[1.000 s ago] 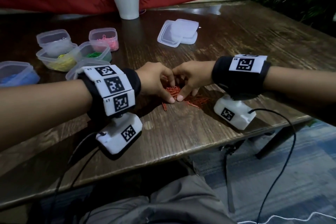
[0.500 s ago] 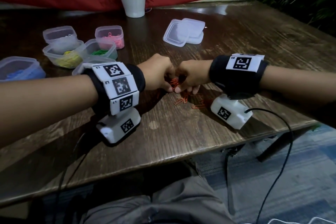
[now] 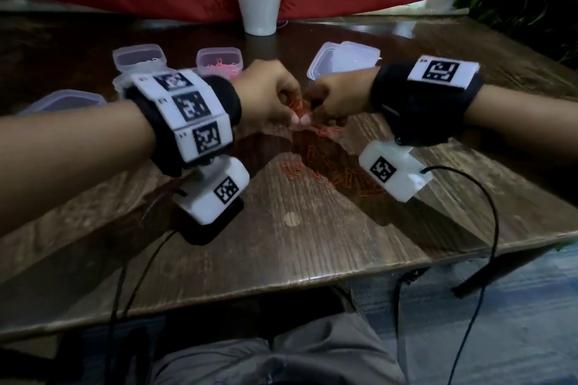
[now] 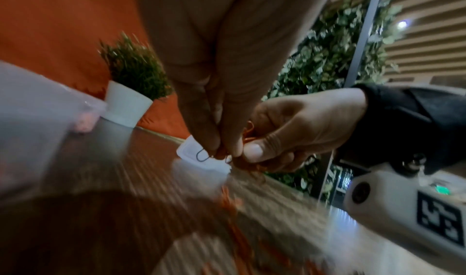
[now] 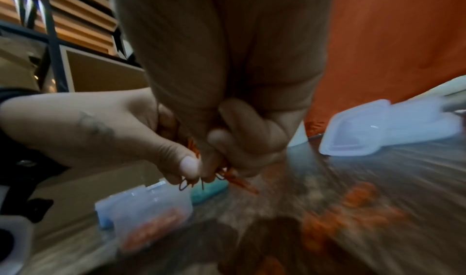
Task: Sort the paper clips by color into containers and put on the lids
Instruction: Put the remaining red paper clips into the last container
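Head view shows both hands, left hand (image 3: 269, 94) and right hand (image 3: 339, 97), pinching one orange clip bundle (image 3: 297, 106) above the counter (image 3: 312, 244); loose stragglers could drop during carrying.

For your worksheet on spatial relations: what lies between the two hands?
A bunch of orange paper clips, pinched by left hand and right hand; the head view shows it.

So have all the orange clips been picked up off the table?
No: loose orange clips lie scattered on the table, below the bunch that the left hand and right hand grip.
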### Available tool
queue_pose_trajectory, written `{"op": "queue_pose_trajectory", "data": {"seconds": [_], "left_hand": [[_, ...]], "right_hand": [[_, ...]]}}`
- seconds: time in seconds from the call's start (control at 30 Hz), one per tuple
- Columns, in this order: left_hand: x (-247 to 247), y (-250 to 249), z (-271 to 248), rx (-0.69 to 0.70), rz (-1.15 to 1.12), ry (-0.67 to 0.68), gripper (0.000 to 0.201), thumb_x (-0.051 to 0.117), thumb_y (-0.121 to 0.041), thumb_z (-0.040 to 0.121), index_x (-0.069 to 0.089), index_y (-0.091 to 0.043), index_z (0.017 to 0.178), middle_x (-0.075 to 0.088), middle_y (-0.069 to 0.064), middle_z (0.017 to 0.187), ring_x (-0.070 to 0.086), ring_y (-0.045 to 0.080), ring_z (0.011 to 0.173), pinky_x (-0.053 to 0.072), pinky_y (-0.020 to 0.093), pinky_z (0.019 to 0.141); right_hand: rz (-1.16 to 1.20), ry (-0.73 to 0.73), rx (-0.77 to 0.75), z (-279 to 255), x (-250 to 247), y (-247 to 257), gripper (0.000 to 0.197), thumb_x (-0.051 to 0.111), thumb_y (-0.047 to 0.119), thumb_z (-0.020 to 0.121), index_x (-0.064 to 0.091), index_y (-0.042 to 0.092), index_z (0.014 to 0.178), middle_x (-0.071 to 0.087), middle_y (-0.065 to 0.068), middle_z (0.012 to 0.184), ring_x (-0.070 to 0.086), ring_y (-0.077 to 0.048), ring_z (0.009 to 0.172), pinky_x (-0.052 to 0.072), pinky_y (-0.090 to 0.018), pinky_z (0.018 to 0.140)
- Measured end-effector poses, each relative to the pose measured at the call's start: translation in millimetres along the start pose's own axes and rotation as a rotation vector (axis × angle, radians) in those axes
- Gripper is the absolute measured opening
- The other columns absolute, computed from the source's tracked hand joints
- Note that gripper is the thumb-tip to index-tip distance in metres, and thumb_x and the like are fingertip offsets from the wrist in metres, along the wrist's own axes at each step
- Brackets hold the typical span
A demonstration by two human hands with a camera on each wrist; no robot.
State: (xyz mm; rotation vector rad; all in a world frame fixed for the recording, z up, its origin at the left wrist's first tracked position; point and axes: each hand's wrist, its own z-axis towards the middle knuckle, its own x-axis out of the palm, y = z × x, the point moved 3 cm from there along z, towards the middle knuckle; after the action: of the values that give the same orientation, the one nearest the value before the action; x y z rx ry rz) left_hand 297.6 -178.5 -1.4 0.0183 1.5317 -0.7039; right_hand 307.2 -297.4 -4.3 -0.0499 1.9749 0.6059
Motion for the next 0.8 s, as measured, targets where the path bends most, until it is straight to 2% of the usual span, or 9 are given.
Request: {"op": "queue_pose_trajectory", "data": {"seconds": [0.07, 0.17, 0.3, 0.37, 0.47, 0.53, 0.6, 0.7, 0.8], "left_hand": [[-23.9, 12.6, -9.4, -0.027, -0.062, 0.009, 0.023, 0.074, -0.011, 0.076, 0.07, -0.001, 0.096, 0.07, 0.014, 0.096, 0.065, 0.025, 0.092, 0.053, 0.035, 0.082], [-50.3, 44.0, -32.1, -0.163, -0.271, 0.005, 0.022, 0.07, -0.003, 0.077, 0.067, 0.005, 0.097, 0.067, 0.023, 0.102, 0.065, 0.029, 0.093, 0.054, 0.032, 0.083], [-49.3, 81.4, -61.7, -0.34, -0.491, -0.1, 0.011, 0.065, 0.003, 0.08, 0.064, 0.002, 0.091, 0.066, 0.018, 0.092, 0.064, 0.002, 0.059, 0.052, 0.011, 0.055], [-41.8, 92.5, -69.0, -0.391, -0.572, -0.168, 0.009, 0.065, 0.007, 0.08, 0.063, 0.002, 0.086, 0.067, 0.011, 0.08, 0.064, 0.003, 0.057, 0.053, 0.014, 0.055], [-39.5, 99.7, -69.2, -0.388, -0.315, -0.198, 0.019, 0.074, -0.003, 0.074, 0.069, 0.0, 0.092, 0.068, 0.012, 0.087, 0.066, 0.021, 0.083, 0.054, 0.032, 0.075], [-39.0, 92.8, -67.9, -0.344, 0.029, -0.132, 0.023, 0.077, -0.013, 0.073, 0.071, -0.008, 0.094, 0.068, 0.008, 0.091, 0.063, 0.021, 0.091, 0.043, 0.028, 0.07], [-37.5, 83.8, -66.9, -0.286, 0.185, -0.108, 0.027, 0.077, -0.016, 0.073, 0.071, -0.009, 0.099, 0.069, 0.005, 0.095, 0.062, 0.018, 0.092, 0.038, 0.023, 0.069], [-36.5, 76.6, -65.6, -0.233, 0.264, -0.112, 0.025, 0.077, -0.014, 0.072, 0.071, -0.01, 0.096, 0.069, 0.005, 0.095, 0.061, 0.016, 0.088, 0.041, 0.025, 0.069], [-39.8, 68.4, -64.8, -0.234, 0.353, -0.115, 0.016, 0.076, -0.021, 0.074, 0.071, -0.018, 0.089, 0.069, 0.001, 0.09, 0.06, 0.018, 0.086, 0.039, 0.027, 0.065]], "right_hand": [[0.014, -0.043, -0.058, 7.2, -9.8, 22.8, 0.028, 0.058, 0.019, 0.09, 0.048, 0.013, 0.065, 0.047, 0.0, 0.055, 0.046, -0.006, 0.043, 0.038, -0.013, 0.042], [-0.001, -0.047, -0.15, 22.8, -13.2, 64.3, 0.027, 0.058, 0.023, 0.09, 0.051, 0.016, 0.066, 0.049, 0.002, 0.06, 0.044, -0.008, 0.052, 0.037, -0.018, 0.051], [-0.069, -0.039, -0.174, 49.2, 1.8, 105.4, 0.017, 0.056, 0.017, 0.091, 0.055, 0.011, 0.075, 0.049, 0.0, 0.063, 0.043, -0.01, 0.056, 0.038, -0.018, 0.052], [-0.179, -0.072, -0.123, 58.5, 9.7, 114.0, 0.014, 0.057, 0.019, 0.091, 0.062, 0.006, 0.095, 0.057, -0.003, 0.073, 0.049, -0.012, 0.062, 0.041, -0.02, 0.058], [-0.156, -0.052, -0.072, 64.1, 15.6, 118.2, 0.028, 0.064, 0.016, 0.086, 0.063, 0.002, 0.11, 0.066, -0.008, 0.1, 0.059, -0.014, 0.074, 0.052, -0.025, 0.076], [-0.082, 0.009, -0.075, 62.1, 18.1, 119.9, 0.032, 0.066, 0.014, 0.084, 0.063, 0.002, 0.114, 0.067, -0.011, 0.109, 0.066, -0.017, 0.088, 0.054, -0.03, 0.086], [-0.065, 0.003, -0.09, 57.9, 14.9, 120.2, 0.031, 0.064, 0.012, 0.086, 0.062, 0.001, 0.114, 0.068, -0.01, 0.103, 0.067, -0.016, 0.085, 0.056, -0.024, 0.077], [-0.031, -0.07, -0.104, 43.6, -3.8, 111.8, 0.017, 0.062, 0.007, 0.087, 0.064, 0.008, 0.103, 0.063, -0.003, 0.077, 0.057, -0.008, 0.059, 0.048, -0.013, 0.043], [-0.08, -0.163, -0.065, 25.1, -29.9, 75.9, 0.013, 0.056, 0.004, 0.086, 0.066, 0.011, 0.09, 0.06, -0.009, 0.08, 0.048, -0.012, 0.056, 0.039, -0.015, 0.04]]}}
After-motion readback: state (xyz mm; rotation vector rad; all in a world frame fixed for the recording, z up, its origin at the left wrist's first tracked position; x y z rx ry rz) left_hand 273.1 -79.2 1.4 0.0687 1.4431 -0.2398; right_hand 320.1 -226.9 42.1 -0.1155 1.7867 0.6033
